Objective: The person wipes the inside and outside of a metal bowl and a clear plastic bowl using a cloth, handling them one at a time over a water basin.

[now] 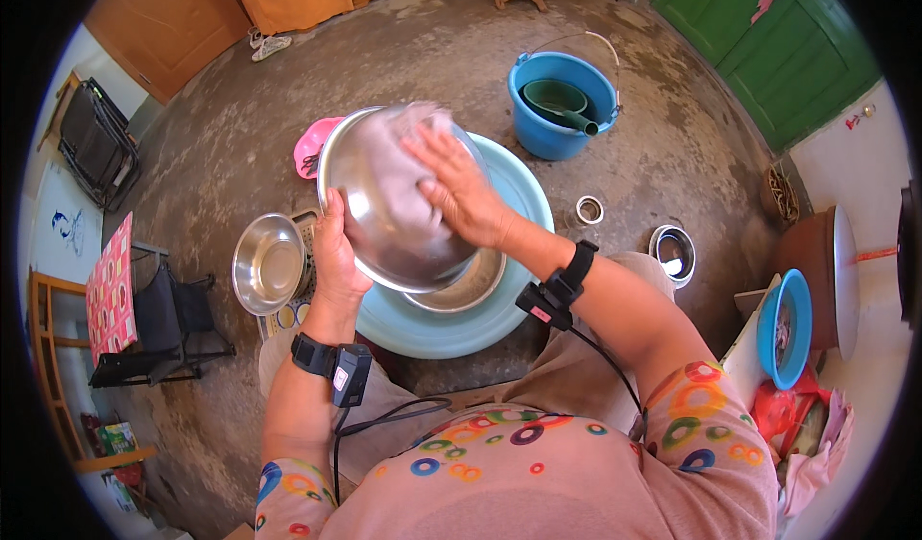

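A large stainless steel bowl (367, 230) is tilted over a pale blue plastic basin (522, 187), its rounded outer side facing me. My left hand (337, 252) grips its lower left rim, thumb along the outside. On the bowl's outer wall, my right hand (461, 190) lies flat over a pale cloth (425, 116), which is blurred. Inside the basin, partly hidden below the raised bowl, sits another metal bowl (475, 288). The far left part of the basin is hidden behind the raised bowl.
Left of the basin, a shallow steel bowl (270, 265) rests beside a pink dish (313, 144). A blue bucket (551, 140) at back right holds a green dipper (555, 97). A tape roll (589, 210) and a black-lined round container (673, 252) lie on the floor at right.
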Available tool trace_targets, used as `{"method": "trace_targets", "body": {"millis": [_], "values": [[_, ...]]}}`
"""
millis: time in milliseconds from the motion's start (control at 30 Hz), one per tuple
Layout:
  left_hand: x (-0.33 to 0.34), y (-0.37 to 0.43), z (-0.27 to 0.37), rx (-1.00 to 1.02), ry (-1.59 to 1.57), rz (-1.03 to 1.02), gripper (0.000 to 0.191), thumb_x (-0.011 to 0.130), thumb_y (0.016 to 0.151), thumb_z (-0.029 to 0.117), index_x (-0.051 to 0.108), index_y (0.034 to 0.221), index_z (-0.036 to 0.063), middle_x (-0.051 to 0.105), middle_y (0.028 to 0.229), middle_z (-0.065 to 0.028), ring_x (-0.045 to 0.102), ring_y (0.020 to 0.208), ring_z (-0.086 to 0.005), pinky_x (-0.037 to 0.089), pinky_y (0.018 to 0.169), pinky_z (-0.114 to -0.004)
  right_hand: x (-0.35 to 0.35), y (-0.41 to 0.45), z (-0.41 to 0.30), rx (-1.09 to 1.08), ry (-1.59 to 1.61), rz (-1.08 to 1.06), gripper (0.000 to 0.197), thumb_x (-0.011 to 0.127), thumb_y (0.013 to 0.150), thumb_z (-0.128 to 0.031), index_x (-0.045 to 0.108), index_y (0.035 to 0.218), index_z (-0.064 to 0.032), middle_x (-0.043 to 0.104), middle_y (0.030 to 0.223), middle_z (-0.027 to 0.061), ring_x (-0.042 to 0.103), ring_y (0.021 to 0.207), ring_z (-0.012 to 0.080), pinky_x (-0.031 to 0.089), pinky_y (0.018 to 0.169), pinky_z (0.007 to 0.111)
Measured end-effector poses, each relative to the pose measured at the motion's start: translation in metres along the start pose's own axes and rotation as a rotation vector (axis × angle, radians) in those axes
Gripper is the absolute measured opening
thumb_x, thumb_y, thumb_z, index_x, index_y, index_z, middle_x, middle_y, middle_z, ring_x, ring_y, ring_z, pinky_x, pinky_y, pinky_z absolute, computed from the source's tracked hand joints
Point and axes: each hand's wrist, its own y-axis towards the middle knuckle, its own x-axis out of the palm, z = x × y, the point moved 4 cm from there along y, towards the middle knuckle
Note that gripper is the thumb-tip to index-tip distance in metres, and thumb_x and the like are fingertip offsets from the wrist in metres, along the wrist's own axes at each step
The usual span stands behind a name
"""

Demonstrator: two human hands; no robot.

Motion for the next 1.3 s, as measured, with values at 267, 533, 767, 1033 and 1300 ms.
{"method": "trace_targets", "body": {"millis": [267,533,767,1033,1300], "values": [[-0.002,0.001,0.014,0.013,0.011,0.027,0.057,0.038,0.092,0.047,0.042,0.124,0.0009,0.053,0.118,-0.0103,0.054,0.104,-0.0201,0.044,0.09,-0.035,0.018,-0.039,0.003,0.228,-0.044,0.078,0.048,0.045,0.09,-0.026,0.035,0.134,-0.0092,0.026,0.141,0.0212,0.021,0.129,0.0428,0.019,0.106,0.045],[0.015,-0.001,-0.01,-0.149,0.191,-0.088,0.086,0.028,0.08,0.07,0.037,0.13,0.0003,0.048,0.124,-0.0105,0.049,0.113,-0.0195,0.04,0.095,-0.032,-0.004,-0.003,-0.045,-0.217,-0.264,-0.068,0.041,0.058,0.072,-0.025,0.055,0.113,-0.0203,0.042,0.127,0.0105,0.034,0.121,0.034,0.022,0.102,0.054],[0.013,-0.001,-0.023,-0.158,0.457,-0.174,0.067,0.025,0.089,0.06,0.057,0.109,0.0037,0.061,0.091,-0.003,0.057,0.081,-0.0091,0.047,0.073,-0.025,-0.034,0.01,0.013,0.095,-0.077,0.017,0.034,0.056,0.077,-0.018,0.059,0.109,-0.0112,0.05,0.119,0.0164,0.048,0.11,0.0321,0.039,0.092,0.04],[0.011,-0.002,0.009,-0.03,0.019,-0.047,0.045,0.047,0.089,0.045,0.055,0.108,0.0056,0.06,0.091,-0.0016,0.058,0.076,-0.0088,0.05,0.068,-0.025,-0.042,-0.024,0.08,0.909,0.799,0.373,0.058,0.048,0.089,-0.042,0.039,0.13,-0.0006,0.049,0.124,0.0097,0.051,0.109,0.0187,0.042,0.091,0.031],[0.004,0.02,0.003,0.089,-0.294,0.057,0.035,0.059,0.084,0.038,0.054,0.103,0.0086,0.06,0.09,-0.0012,0.058,0.081,-0.0118,0.051,0.072,-0.029,-0.028,-0.054,0.083,1.068,1.042,0.694,0.048,0.052,0.088,-0.034,0.044,0.124,-0.0031,0.052,0.122,0.0091,0.053,0.109,0.0251,0.045,0.091,0.04]]}}
